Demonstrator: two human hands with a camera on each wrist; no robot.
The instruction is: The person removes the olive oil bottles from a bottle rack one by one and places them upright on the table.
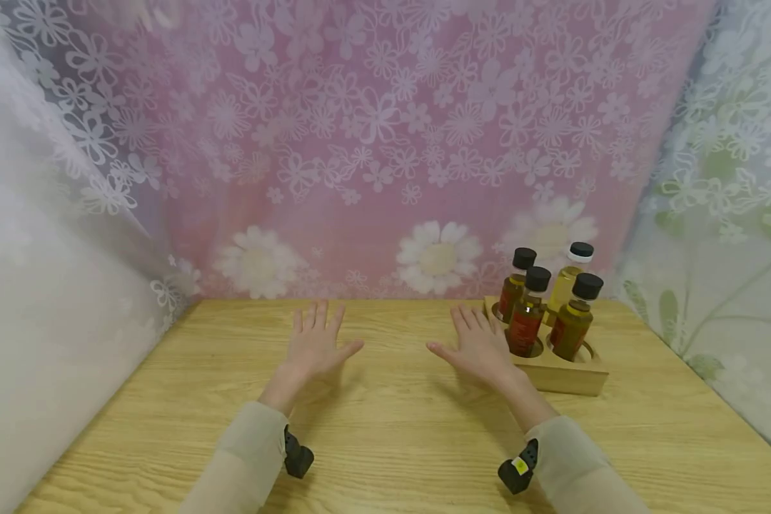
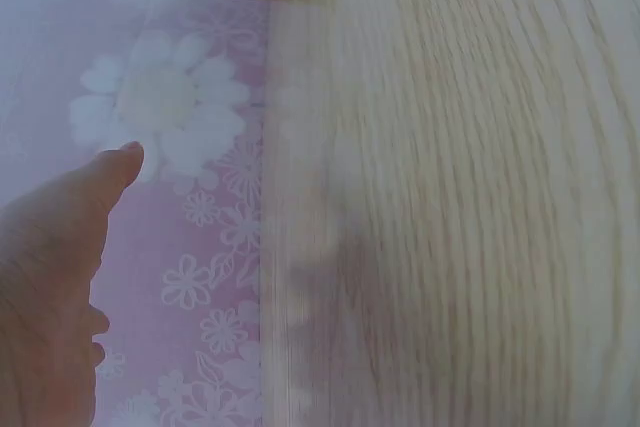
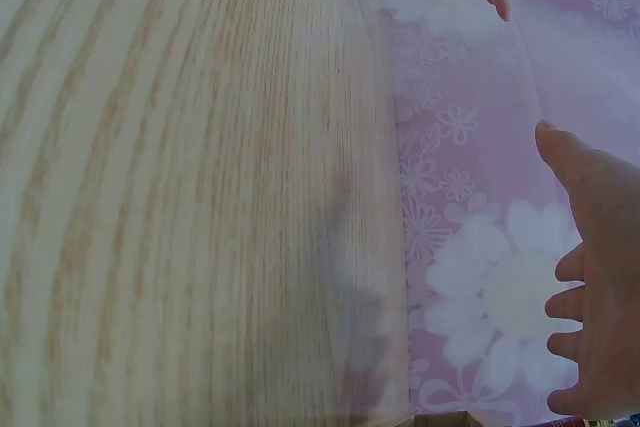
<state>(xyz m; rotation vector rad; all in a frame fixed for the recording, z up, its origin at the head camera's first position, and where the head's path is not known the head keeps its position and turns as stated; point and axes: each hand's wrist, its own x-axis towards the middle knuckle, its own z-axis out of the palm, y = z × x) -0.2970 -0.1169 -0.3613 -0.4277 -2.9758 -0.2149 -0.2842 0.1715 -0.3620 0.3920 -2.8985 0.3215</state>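
Observation:
In the head view my left hand (image 1: 316,344) hovers over the left-middle of the wooden table, fingers spread and straight, holding nothing. My right hand (image 1: 480,348) is spread the same way right of the middle, just left of a wooden bottle rack (image 1: 555,378). Several black-capped bottles stand upright in its round holes: two with red labels, one in front (image 1: 525,327) and one behind (image 1: 512,291), a dark yellow one (image 1: 572,328) and a paler yellow one (image 1: 560,291). Whether the right fingers touch the rack cannot be told. In the left wrist view the left thumb (image 2: 105,177) points toward the rack's corner.
The light wooden table (image 1: 385,428) ends at a pink floral curtain (image 1: 360,178) behind. White sheer curtains hang at the left (image 1: 51,285) and right (image 1: 732,250). A small black camera sits on each wrist, the left one (image 1: 298,455) and the right one (image 1: 518,467).

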